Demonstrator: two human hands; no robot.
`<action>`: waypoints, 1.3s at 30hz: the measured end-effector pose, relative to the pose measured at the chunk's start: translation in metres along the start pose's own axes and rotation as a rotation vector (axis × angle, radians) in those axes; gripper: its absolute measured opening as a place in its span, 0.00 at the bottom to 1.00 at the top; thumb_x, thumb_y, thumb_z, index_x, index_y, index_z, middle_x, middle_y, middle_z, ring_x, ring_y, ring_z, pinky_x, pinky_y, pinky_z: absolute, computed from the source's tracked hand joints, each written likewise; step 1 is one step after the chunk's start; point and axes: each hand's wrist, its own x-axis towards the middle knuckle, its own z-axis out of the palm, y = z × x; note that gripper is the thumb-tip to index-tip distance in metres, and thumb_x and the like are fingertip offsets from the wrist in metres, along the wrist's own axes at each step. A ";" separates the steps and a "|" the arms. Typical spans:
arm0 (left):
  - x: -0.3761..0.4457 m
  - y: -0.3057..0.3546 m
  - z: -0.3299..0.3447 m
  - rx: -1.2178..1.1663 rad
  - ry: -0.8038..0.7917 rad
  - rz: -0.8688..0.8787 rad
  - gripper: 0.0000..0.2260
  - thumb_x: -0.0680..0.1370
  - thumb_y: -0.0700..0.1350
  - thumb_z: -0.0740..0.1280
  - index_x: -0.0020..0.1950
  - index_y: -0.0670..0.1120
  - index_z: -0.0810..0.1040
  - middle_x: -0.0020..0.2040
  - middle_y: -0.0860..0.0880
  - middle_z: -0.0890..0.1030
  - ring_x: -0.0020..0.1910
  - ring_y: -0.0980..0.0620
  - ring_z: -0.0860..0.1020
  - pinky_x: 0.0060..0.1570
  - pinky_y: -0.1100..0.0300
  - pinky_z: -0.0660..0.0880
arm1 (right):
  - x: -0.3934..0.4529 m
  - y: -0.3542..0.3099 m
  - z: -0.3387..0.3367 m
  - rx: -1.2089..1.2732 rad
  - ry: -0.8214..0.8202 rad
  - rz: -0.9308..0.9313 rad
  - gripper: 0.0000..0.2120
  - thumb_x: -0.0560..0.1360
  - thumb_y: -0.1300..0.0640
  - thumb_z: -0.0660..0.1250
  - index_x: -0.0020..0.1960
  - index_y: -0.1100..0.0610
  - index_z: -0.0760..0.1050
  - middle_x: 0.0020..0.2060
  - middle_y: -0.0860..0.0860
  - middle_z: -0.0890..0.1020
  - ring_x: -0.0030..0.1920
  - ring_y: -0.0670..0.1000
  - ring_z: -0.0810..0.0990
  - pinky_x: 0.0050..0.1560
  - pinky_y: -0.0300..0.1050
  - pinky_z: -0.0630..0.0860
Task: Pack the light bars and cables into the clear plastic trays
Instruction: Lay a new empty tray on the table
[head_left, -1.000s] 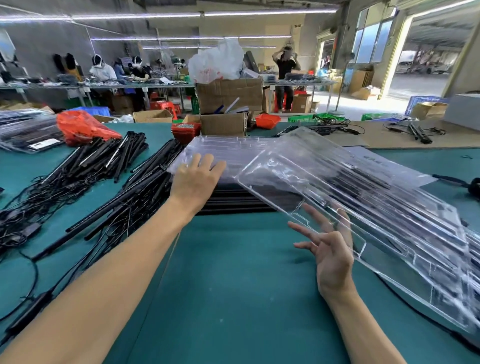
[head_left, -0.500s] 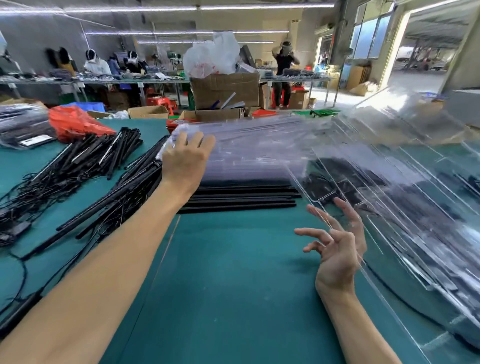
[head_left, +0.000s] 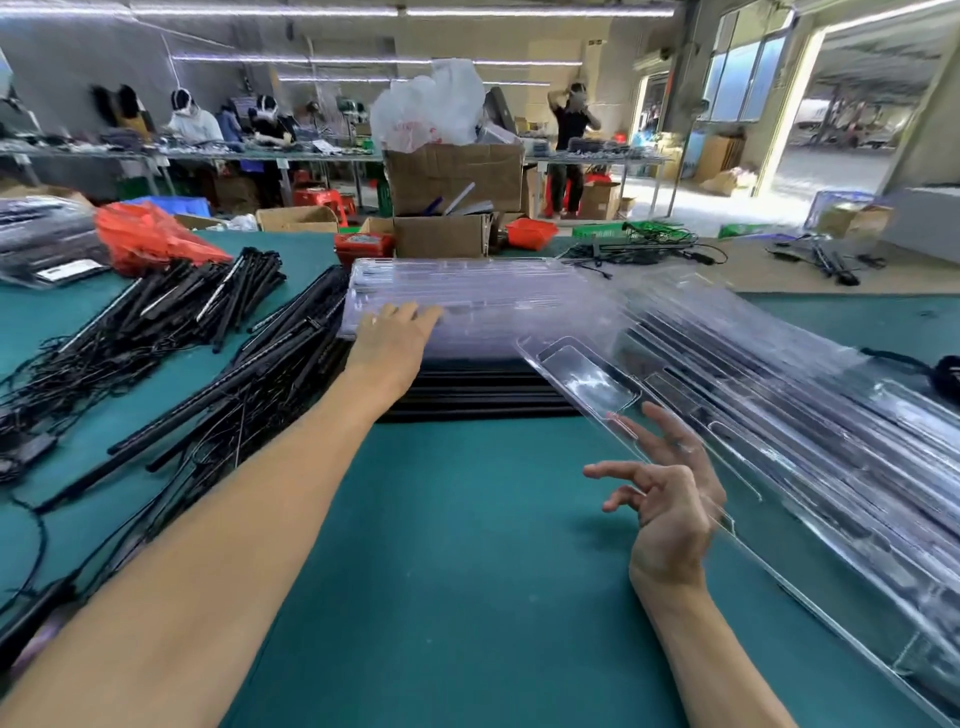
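Bars (head_left: 171, 332) and cables (head_left: 78, 374) crowd nine o'clock; flat left hand (head_left: 387, 338) presses tray stack (head_left: 467, 306); right hand (head_left: 670, 499), fingers spread, props loose tray (head_left: 779, 415).

A large workshop stretches behind a green-topped bench (head_left: 467, 519). Long tube lights (head_left: 535, 10) run across the ceiling, and grey walls (head_left: 67, 67) close the left side. A far workbench (head_left: 208, 156) seats masked workers (head_left: 195, 122). At right, tall windows (head_left: 743, 78) and an open doorway (head_left: 852, 135) admit daylight, seemingly from a yard.
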 end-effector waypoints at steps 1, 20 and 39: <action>0.001 0.000 0.001 -0.026 -0.006 -0.001 0.33 0.72 0.24 0.59 0.72 0.51 0.66 0.64 0.45 0.74 0.63 0.42 0.71 0.66 0.45 0.65 | 0.000 0.001 0.000 0.002 -0.006 0.003 0.25 0.66 0.62 0.56 0.62 0.60 0.76 0.56 0.60 0.83 0.38 0.68 0.83 0.27 0.42 0.69; -0.084 0.003 -0.050 -1.652 -0.132 -0.629 0.16 0.82 0.57 0.59 0.54 0.47 0.79 0.56 0.42 0.84 0.43 0.47 0.83 0.38 0.53 0.81 | -0.025 -0.011 0.014 -0.045 -0.398 0.053 0.24 0.65 0.65 0.58 0.59 0.67 0.76 0.54 0.58 0.85 0.38 0.65 0.83 0.30 0.42 0.71; -0.152 -0.035 -0.013 -1.338 -0.322 -0.770 0.16 0.82 0.43 0.66 0.68 0.40 0.71 0.42 0.40 0.83 0.29 0.49 0.82 0.24 0.58 0.76 | -0.050 -0.141 -0.016 -0.505 -1.425 0.730 0.41 0.62 0.22 0.67 0.64 0.49 0.79 0.57 0.49 0.84 0.56 0.47 0.81 0.61 0.45 0.72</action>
